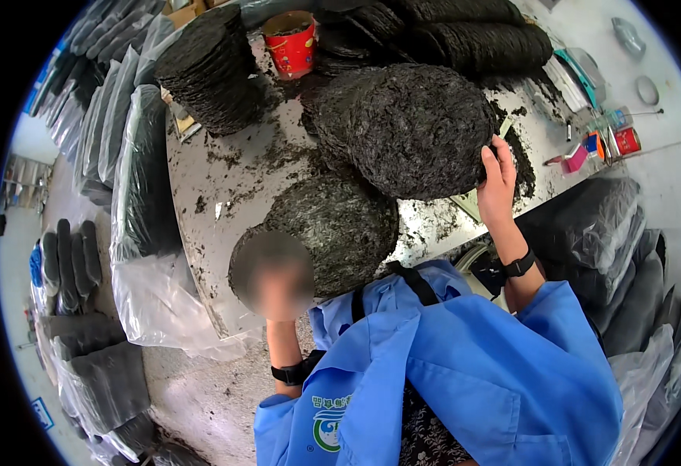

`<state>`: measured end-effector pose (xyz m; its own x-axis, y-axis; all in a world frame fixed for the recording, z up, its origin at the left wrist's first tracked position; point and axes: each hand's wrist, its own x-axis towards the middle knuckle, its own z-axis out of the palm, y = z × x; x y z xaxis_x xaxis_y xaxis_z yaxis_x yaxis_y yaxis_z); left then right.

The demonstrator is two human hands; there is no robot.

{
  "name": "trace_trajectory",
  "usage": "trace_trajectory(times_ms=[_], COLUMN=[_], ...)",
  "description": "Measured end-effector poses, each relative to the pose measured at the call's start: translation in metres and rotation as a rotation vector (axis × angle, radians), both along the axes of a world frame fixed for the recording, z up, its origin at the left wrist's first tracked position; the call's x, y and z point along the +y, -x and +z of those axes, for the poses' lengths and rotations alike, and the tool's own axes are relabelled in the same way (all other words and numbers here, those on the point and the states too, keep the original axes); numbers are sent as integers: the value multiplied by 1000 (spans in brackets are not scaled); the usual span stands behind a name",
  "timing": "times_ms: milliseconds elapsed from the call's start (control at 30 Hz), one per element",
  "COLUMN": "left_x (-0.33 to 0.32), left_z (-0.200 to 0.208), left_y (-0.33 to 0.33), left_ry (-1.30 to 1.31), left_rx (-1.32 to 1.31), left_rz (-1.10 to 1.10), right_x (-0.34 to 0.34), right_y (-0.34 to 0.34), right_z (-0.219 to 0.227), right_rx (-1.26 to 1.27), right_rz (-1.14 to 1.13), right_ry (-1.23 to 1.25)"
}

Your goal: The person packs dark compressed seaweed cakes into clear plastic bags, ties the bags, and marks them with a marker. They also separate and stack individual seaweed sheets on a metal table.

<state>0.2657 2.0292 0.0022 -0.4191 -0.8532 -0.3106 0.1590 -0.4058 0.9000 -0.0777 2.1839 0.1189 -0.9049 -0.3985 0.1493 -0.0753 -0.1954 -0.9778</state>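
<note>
My right hand (pixel 499 175) is at the right edge of a round, black-brown cake that looks like dried seaweed (pixel 426 128). Its fingers curl along the rim, and the cake lies tilted against a stack of similar cakes (pixel 333 116) behind it. Nearer to me, another dark round cake (pixel 340 229) rests on the table's front part. A blurred patch covers most of my left hand (pixel 277 291) and a smaller dark piece (pixel 246 252) around it. What the left fingers do there cannot be made out.
Dark crumbs litter the metal table (pixel 216 182). At the back stand a tall stack of cakes (pixel 212 74), a red bucket (pixel 290 50) and rolls of cakes (pixel 472 46). A pink item (pixel 573 159) and red can (pixel 627 140) sit right. Plastic-bagged stacks (pixel 142 179) flank the table.
</note>
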Motion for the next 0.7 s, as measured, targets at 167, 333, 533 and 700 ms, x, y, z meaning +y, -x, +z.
trace_trajectory(times_ms=[167, 333, 533, 700], left_x=[1, 13, 14, -20], left_z=[23, 59, 109, 77], left_y=[12, 37, 38, -34], left_ry=[-216, 646, -61, -82], left_rx=[51, -635, 54, 64], left_rz=[3, 23, 199, 347], right_x=[3, -6, -37, -42], right_y=[0, -18, -99, -109], right_z=[7, 21, 1, -4], right_rx=[5, -8, -155, -49], right_rz=[58, 160, 666, 894], right_ry=[106, 42, -98, -224])
